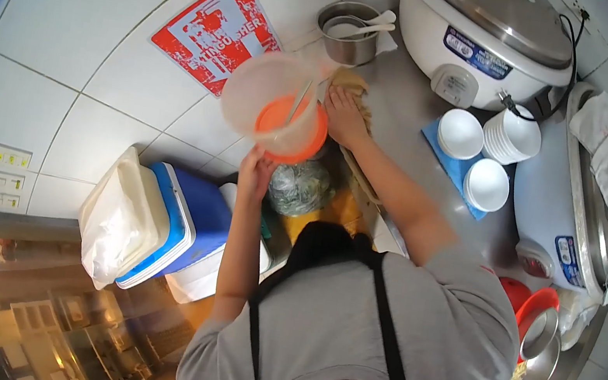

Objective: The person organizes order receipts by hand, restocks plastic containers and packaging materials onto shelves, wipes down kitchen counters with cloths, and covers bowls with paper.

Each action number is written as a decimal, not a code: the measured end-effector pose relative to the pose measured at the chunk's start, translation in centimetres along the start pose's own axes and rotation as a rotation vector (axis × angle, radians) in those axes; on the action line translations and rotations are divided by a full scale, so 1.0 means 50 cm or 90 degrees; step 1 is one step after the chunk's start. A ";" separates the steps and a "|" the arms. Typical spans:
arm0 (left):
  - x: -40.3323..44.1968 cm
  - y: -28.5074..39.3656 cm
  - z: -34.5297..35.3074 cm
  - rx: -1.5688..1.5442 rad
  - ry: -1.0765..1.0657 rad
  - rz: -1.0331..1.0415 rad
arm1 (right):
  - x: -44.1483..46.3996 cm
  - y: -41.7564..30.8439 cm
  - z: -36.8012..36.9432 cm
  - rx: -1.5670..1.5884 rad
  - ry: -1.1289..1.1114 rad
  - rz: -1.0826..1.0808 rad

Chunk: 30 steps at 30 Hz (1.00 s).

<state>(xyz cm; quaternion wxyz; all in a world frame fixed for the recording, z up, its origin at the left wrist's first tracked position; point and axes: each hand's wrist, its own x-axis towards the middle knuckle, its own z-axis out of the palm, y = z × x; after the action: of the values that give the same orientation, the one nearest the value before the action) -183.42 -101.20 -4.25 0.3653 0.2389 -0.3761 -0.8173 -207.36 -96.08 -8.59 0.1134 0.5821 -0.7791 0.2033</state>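
Note:
My left hand [255, 173] is closed on the rim of an orange plastic bowl [309, 147], lifted over the counter's left edge. A translucent plastic tub [251, 96] overlaps the bowl; whether one sits inside the other I cannot tell. A thin, light-coloured stick-like utensil [298, 104] shows against them. At the counter's far left end, my right hand [346, 118] presses on a tan cloth [350, 81], its fingers partly curled over it. Below the bowl, a clear plastic bag of something green [301, 188] stands low beside the counter.
A steel pot with white-handled utensils [345, 43] stands against the wall, beside a large white cooker [482, 48]. Stacked white bowls [461, 135] sit on a blue cloth [442, 157]. A second cooker [561, 205] is at right. Cool boxes [198, 213] stand at lower left.

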 end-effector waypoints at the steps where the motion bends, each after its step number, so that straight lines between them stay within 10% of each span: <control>1: 0.030 -0.009 0.013 -0.008 -0.018 -0.018 | -0.033 0.000 -0.033 -0.001 -0.005 -0.039; 15: 0.245 -0.172 0.109 0.133 -0.117 -0.113 | -0.648 -0.094 -0.349 0.017 0.062 0.287; 22: 0.254 -0.209 0.130 0.301 -0.035 -0.050 | -0.803 -0.171 -0.479 -0.031 0.311 0.853; 27: 0.158 -0.203 0.141 0.319 -0.034 0.019 | -0.715 -0.132 -0.518 0.160 0.641 0.751; 30: 0.085 -0.235 0.143 0.334 -0.165 0.075 | -0.633 -0.091 -0.508 0.011 0.555 0.589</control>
<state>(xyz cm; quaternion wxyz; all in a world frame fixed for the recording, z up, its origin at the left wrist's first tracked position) -195.69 -96.06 -9.71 0.2868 0.1966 -0.6310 -0.6935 -195.15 -58.51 1.80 0.3157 0.0499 -0.8306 0.4561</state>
